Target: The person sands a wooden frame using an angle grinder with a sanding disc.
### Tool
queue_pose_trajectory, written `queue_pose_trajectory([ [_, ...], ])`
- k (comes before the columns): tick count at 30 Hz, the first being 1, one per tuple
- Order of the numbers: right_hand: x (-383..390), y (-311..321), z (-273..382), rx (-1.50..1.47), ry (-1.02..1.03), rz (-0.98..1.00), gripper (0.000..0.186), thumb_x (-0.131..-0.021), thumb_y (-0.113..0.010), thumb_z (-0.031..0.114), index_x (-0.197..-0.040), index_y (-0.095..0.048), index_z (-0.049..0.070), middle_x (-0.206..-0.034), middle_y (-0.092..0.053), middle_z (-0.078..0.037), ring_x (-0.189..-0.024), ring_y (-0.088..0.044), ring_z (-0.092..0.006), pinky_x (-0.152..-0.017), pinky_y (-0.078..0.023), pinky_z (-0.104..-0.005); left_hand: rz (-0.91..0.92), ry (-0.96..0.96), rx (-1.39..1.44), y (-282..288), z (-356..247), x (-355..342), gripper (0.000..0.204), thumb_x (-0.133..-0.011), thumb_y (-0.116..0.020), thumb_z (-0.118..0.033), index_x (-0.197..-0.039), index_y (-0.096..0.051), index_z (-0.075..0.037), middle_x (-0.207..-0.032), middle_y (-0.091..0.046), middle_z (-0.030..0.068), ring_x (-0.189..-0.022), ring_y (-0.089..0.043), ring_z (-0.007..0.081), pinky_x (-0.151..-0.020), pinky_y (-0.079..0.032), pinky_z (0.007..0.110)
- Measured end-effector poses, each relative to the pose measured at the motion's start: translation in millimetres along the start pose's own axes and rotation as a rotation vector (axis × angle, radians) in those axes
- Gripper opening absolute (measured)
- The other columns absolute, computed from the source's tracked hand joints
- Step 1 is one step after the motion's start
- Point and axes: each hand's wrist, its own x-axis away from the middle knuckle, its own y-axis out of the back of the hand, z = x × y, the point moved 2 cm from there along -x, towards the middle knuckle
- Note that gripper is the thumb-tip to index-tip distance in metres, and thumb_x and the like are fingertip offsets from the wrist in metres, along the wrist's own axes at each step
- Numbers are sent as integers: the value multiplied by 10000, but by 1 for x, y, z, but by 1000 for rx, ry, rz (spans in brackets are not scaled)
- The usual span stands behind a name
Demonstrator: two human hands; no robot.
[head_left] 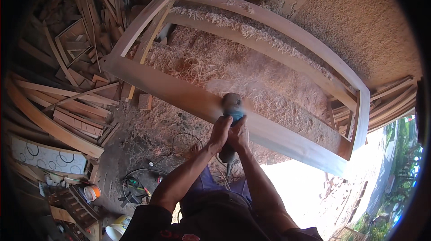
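Note:
Both my hands are closed around an angle grinder [231,101] with a dark head and a blue-green body. My left hand [220,130] grips it from the left and my right hand [239,134] from the right, thumbs near each other behind the head. Its dark rear end points back toward my body. The head lies over the near rail of a large wooden frame [175,86] with a curved far side. Pale dust blurs the wood around the head, so the disc cannot be made out. Supporting timbers [251,39] show beneath the frame.
Wood shavings [197,57] cover the ground inside the frame, and sawdust [354,21] lies at the far right. Offcuts [81,106] are heaped on the left. A cable [175,140] and a second tool [134,191] lie near my feet, with a white bucket [117,226] at lower left.

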Motion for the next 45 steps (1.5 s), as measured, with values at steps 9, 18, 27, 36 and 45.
queue_pose_trajectory([
  [9, -9, -84, 81, -61, -60, 123, 706, -956, -514, 510, -1378, -324, -23, -1025, -672, -376, -974, -647, -574, -871, -493, -644, 14, 98, 177, 118, -23, -28, 452, -1048, -495, -425, -1197, -613, -14, -1167, -622, 87, -1088, -583, 194, -950, -473, 371],
  [18, 51, 56, -16, -140, -226, -42, 674, -929, -579, 530, -1295, -360, 8, -1028, -672, -374, -985, -647, -573, -856, -501, -618, 264, 123, -157, -20, 36, 24, 475, -1065, -464, -442, -1293, -573, -40, -1260, -589, 88, -1179, -553, 201, -1021, -447, 369],
  [27, 87, 200, -137, -137, -270, -321, 668, -926, -606, 498, -1271, -343, -10, -976, -662, -389, -938, -647, -580, -792, -509, -609, 446, 25, -196, -209, 97, 77, 397, -1050, -509, -358, -1138, -610, 15, -1106, -631, 127, -1045, -587, 218, -933, -468, 377],
  [36, 125, 280, -226, -140, -306, -506, 669, -868, -714, 440, -1252, -391, -2, -1049, -644, -320, -963, -661, -507, -805, -520, -549, 664, 5, -356, -320, 149, 117, 457, -1048, -491, -402, -1146, -602, 31, -1087, -659, 205, -1049, -629, 314, -926, -477, 412],
  [45, 124, 175, -149, -231, -169, -486, 638, -892, -704, 372, -1286, -369, -2, -1019, -644, -333, -951, -652, -521, -784, -514, -549, 608, -76, -374, -194, 94, 99, 389, -1061, -487, -334, -1133, -603, 29, -1079, -652, 177, -1020, -609, 264, -929, -466, 402],
])
